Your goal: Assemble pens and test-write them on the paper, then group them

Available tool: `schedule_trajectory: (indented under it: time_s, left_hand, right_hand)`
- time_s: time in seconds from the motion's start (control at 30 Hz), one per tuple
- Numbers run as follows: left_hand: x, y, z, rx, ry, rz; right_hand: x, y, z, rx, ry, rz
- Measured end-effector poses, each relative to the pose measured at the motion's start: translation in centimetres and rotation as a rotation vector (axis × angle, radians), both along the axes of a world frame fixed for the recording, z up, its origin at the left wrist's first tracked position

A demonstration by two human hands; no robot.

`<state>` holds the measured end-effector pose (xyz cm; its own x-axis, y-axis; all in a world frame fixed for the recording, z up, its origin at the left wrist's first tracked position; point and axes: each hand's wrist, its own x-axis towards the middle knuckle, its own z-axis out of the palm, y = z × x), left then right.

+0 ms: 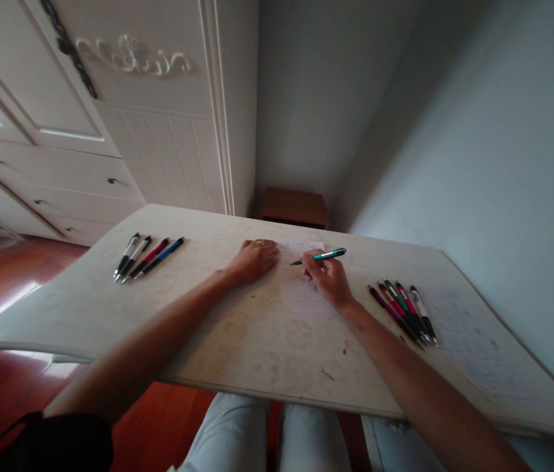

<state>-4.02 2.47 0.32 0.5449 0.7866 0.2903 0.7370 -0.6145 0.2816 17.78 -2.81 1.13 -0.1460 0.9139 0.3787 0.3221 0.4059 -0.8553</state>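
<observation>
My right hand (328,278) grips a teal and silver pen (330,254), its tip pointing left over a sheet of lined paper (306,298). The pen slants up to the right; I cannot tell whether the tip touches the sheet. My left hand (254,261) lies flat at the paper's left edge, a ring on one finger, holding nothing. To the left, several pens (151,257) with white, red and blue barrels lie side by side. Another group of pens (404,311), in purple, red, green and white, rests to the right of my right forearm.
The pale, stained table (217,354) has a written-on sheet (478,347) at its right side. Behind it stand a white cabinet (168,144) and a low brown wooden piece (294,204). A grey wall (513,151) runs along the right. Small dark scraps (327,373) lie near the front edge.
</observation>
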Motion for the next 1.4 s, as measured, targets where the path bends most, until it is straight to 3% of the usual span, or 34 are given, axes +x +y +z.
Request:
schedule_trajectory:
  time_s: [0.4,1.4]
  left_hand:
    - [-0.13,0.15,-0.13,0.000,0.013,-0.013]
    - [0.00,-0.24,0.10,0.002,0.051,-0.002]
  right_hand:
    - [0.00,-0.40,-0.09,0.121,-0.267,-0.113]
    - [0.57,-0.01,-0.20,0.100,-0.316,-0.104]
